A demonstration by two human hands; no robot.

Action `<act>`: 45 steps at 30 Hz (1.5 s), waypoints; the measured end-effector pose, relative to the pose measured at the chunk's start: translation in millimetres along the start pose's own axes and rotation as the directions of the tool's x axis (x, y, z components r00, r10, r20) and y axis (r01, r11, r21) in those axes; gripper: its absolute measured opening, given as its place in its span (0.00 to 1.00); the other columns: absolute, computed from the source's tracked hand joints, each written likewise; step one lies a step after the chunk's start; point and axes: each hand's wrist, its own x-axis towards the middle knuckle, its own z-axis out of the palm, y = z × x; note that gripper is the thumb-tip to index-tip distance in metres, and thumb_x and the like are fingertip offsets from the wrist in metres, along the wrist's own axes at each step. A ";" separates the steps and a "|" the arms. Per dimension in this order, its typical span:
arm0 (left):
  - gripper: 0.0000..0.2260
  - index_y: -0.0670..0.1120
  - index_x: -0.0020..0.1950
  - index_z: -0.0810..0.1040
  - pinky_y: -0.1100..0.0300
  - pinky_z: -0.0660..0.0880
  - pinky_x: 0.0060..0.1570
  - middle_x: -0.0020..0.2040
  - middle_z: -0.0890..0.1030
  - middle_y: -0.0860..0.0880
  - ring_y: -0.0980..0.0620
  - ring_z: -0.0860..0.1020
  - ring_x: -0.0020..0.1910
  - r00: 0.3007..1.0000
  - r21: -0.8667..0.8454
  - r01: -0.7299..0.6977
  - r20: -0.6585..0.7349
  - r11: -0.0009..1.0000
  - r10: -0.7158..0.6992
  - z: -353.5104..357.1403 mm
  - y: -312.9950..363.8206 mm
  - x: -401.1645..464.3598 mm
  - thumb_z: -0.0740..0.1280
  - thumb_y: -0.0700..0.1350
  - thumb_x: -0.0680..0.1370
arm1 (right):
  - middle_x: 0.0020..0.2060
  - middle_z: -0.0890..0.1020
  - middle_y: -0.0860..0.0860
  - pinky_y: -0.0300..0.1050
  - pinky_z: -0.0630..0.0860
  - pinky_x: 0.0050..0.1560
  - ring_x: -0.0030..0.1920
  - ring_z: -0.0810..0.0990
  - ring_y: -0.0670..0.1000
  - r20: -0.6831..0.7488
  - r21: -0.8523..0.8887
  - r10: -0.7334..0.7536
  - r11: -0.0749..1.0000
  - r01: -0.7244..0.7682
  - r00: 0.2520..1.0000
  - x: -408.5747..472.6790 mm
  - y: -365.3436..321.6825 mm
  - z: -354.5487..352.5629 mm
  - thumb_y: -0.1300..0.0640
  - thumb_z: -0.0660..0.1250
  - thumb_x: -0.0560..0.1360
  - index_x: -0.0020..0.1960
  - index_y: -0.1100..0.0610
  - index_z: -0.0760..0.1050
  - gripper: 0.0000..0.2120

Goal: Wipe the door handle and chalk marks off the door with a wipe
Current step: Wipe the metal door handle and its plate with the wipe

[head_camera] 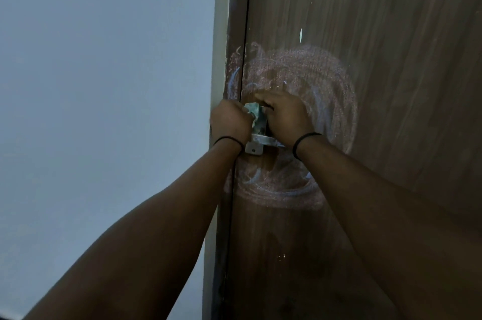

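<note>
Our left hand [230, 124] was curled into a loose fist at the door's edge, its fingers bunched on the crumpled, pale greenish wipe [254, 114], while our right hand [284, 116] came in from the other side with its fingers bent down over the same wad; how much of the wipe the right fingers actually pinched we could not tell, since they hid their own tips. Between the two hands the wipe sat pressed against the upper part of the metal lock plate, just above the door handle [263, 140]. The handle's lever ran roughly level, its long axis lying across the door from the plate towards the right, where its far end passed under our right wrist; the plate itself stood upright, long axis vertical, hard by the gap between door [391, 32] and frame [236, 19]. We judged that the handle step was in hand and the door step barely begun, for the chalk marks [313, 72] ringed the handle in a broad pinkish-white swirl, spilling a little onto the frame and curling below the plate. The next move, as we saw it, called for drawing the wipe along the lever's length, then working outward in firm strokes over the swirl.
</note>
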 end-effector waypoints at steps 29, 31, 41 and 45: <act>0.11 0.51 0.31 0.80 0.49 0.82 0.43 0.33 0.84 0.48 0.45 0.83 0.37 0.977 -0.174 0.203 0.108 0.964 -0.186 -0.8 -32.0 -23.4 0.68 0.42 0.73 | 0.46 0.82 0.57 0.50 0.77 0.46 0.47 0.79 0.58 0.194 -0.265 -0.103 0.952 0.153 0.976 -4.3 6.7 6.3 0.67 0.66 0.69 0.44 0.59 0.84 0.09; 0.12 0.51 0.30 0.80 0.49 0.82 0.43 0.33 0.84 0.47 0.44 0.83 0.37 0.976 -0.204 0.206 0.108 0.957 -0.187 -1.0 -33.7 -23.4 0.69 0.41 0.73 | 0.45 0.82 0.57 0.47 0.77 0.45 0.45 0.80 0.57 0.071 -0.208 -0.026 0.977 0.040 0.997 4.5 7.9 0.1 0.66 0.68 0.68 0.44 0.59 0.84 0.08; 0.07 0.49 0.49 0.85 0.61 0.75 0.47 0.46 0.84 0.52 0.52 0.80 0.47 0.991 -0.271 0.124 0.076 0.955 -0.108 2.3 -23.6 -19.0 0.69 0.42 0.74 | 0.46 0.82 0.58 0.45 0.75 0.46 0.47 0.79 0.57 0.046 -0.231 -0.104 0.966 0.112 0.993 1.6 8.3 4.3 0.70 0.66 0.69 0.46 0.60 0.84 0.12; 0.08 0.45 0.51 0.85 0.59 0.77 0.51 0.50 0.85 0.48 0.51 0.81 0.48 0.997 -0.239 0.064 0.046 0.969 -0.055 4.4 -16.9 -19.8 0.69 0.40 0.74 | 0.47 0.82 0.56 0.47 0.77 0.52 0.47 0.80 0.55 -0.002 -0.200 -0.026 0.979 0.025 1.000 15.4 0.5 11.2 0.69 0.66 0.71 0.49 0.59 0.84 0.12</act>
